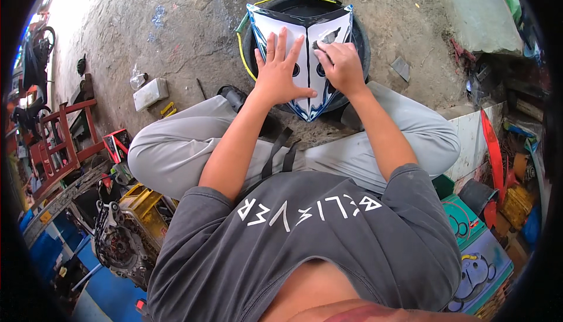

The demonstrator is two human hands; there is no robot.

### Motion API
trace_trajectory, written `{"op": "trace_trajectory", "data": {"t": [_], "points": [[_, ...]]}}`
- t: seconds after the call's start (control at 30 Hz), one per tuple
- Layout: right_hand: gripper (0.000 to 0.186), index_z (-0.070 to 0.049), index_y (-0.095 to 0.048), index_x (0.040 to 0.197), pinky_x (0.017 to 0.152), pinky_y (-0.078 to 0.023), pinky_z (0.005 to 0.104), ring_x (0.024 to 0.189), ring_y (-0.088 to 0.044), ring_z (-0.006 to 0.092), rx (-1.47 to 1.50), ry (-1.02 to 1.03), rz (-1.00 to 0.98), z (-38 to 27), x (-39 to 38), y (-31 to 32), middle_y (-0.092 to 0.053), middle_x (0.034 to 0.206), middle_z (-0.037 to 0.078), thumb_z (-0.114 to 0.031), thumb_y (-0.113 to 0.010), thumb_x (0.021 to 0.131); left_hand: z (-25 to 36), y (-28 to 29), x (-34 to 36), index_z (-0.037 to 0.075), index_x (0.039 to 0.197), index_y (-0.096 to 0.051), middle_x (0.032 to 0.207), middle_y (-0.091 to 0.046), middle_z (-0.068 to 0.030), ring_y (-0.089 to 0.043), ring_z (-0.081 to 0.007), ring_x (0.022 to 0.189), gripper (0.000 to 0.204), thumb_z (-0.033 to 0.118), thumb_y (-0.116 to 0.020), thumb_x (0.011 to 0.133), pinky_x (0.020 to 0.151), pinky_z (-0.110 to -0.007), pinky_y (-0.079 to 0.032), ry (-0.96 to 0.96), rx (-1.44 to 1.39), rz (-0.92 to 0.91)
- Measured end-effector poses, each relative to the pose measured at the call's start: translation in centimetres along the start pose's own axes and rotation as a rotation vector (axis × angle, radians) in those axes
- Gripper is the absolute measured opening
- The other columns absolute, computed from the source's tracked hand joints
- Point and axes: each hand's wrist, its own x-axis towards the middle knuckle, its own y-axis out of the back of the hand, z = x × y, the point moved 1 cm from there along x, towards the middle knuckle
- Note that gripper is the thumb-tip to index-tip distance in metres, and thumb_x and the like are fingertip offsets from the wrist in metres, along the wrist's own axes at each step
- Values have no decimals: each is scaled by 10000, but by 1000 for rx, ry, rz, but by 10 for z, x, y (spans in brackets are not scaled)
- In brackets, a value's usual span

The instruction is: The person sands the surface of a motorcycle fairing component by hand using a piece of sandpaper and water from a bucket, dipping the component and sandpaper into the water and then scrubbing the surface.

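A white, shield-shaped motorcycle fairing panel (298,25) with blue and black edges lies across a round black tub (363,43) between my bent legs. A dark line runs down its middle, and dark round holes show on both sides of it. My left hand (278,75) rests on the panel's left half, open, with its fingers spread. On the right half my right hand (342,67) is closed, its fingertips pressing a small dark piece (317,45) on the surface. Just beyond those fingers is a dark grey patch on the white. What the small piece is cannot be made out.
A yellow-green hose (242,52) curves along the tub's left rim. On the concrete floor lie a pale block (151,94) and a flat grey piece (401,68). An engine part (120,243) and a yellow crate (146,210) stand at my left, a green case (460,219) at my right.
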Motion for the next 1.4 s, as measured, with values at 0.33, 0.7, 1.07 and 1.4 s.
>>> {"op": "trace_trajectory", "data": {"t": [0.33,0.7,1.07,1.4], "points": [[157,-50,-785,1097,842,-504,422,908,-739,308,11,-77,-39,5,-1,2,-781,976,121,-145,-732,983,0,-1,-1,283,1760,-198,1825,-26,-231,10,-516,1665,1491,702,-957,546,1234,-802,-91,-4,21,6],[153,-69,-785,1083,797,-474,428,892,-731,270,-36,-22,-6,10,1,3,-772,938,76,-167,-718,985,0,-1,-1,296,1757,-206,1830,-35,-211,2,-497,1671,1480,680,-963,546,1223,-819,-98,-10,6,32],[158,-77,-792,1087,805,-459,426,852,-718,258,-67,-22,58,11,-1,-1,-744,888,55,-178,-720,989,-1,-4,-1,305,1752,-225,1828,-55,-205,-17,-490,1672,1466,669,-966,539,1226,-816,-104,-17,3,54],[171,-75,-797,1078,819,-475,425,884,-736,257,-101,-47,54,7,0,-4,-773,924,69,-193,-697,1004,-3,-5,-2,307,1750,-234,1829,-59,-201,-23,-487,1673,1460,675,-964,540,1230,-810,-109,-13,8,65]]}}
